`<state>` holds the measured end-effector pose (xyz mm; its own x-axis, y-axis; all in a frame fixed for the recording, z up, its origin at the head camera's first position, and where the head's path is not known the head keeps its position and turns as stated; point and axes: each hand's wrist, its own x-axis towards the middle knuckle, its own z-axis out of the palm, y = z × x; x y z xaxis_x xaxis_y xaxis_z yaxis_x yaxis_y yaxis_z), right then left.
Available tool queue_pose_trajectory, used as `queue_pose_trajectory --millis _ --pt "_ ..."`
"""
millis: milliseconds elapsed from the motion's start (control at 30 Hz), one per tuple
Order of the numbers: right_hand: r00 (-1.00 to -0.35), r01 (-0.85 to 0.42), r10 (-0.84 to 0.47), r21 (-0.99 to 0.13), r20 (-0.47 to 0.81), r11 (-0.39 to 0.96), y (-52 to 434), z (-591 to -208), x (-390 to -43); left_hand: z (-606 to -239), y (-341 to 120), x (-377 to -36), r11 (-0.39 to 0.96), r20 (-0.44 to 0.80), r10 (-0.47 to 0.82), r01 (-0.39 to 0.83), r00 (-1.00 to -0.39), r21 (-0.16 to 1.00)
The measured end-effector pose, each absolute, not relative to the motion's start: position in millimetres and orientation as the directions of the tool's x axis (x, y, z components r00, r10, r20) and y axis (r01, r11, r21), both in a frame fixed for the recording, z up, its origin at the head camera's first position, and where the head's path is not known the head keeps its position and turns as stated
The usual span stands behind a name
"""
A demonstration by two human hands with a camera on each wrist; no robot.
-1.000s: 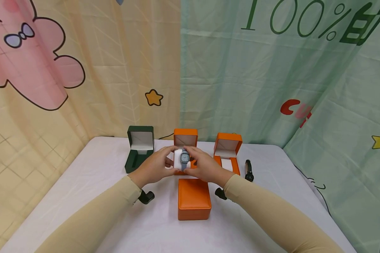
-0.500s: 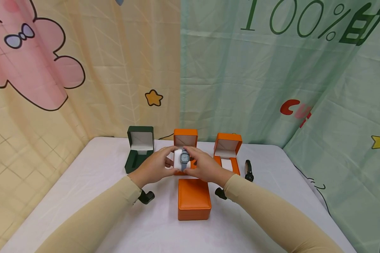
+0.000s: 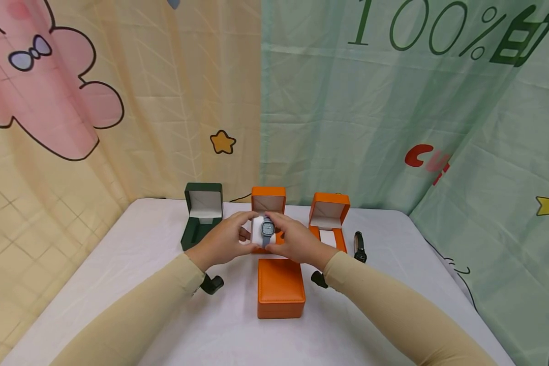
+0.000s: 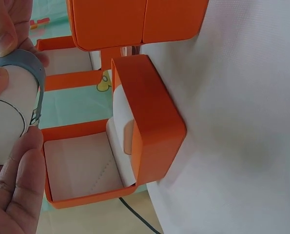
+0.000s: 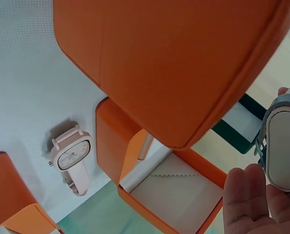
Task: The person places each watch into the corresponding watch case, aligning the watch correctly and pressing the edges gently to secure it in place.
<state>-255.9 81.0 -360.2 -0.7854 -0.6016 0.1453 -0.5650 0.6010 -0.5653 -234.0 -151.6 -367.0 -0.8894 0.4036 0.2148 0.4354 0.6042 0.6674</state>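
Note:
A wristwatch (image 3: 267, 229) with a square face and grey-blue strap is wrapped round a white watch cushion (image 3: 256, 231), held up in front of the middle orange box. My left hand (image 3: 224, 240) grips the cushion's left end between thumb and fingers. On the other side my right hand (image 3: 297, 239) pinches the watch, thumb below and fingers above. The strap (image 4: 40, 80) circles the cushion in the left wrist view, its buckle at the side. From the right wrist, the bare end of the cushion (image 5: 283, 146) faces the camera, beside my right fingers (image 5: 247, 200).
A green box (image 3: 195, 231) stands with its lid up at left. Two orange boxes, the middle one (image 3: 268, 195) and the right one (image 3: 329, 211), also have lids up. A closed orange box (image 3: 281, 287) sits nearer. A black watch (image 3: 359, 247) and a pink watch (image 5: 74, 153) lie on the table.

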Motion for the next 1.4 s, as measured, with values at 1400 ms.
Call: queue_pose_trajectory --millis 1400 --pt "-0.762 -0.597 -0.61 -0.603 0.219 0.529 84.2 -356.7 -251.3 -362.7 -151.5 -229.7 0.555 0.209 0.391 0.41 -0.897 0.724"
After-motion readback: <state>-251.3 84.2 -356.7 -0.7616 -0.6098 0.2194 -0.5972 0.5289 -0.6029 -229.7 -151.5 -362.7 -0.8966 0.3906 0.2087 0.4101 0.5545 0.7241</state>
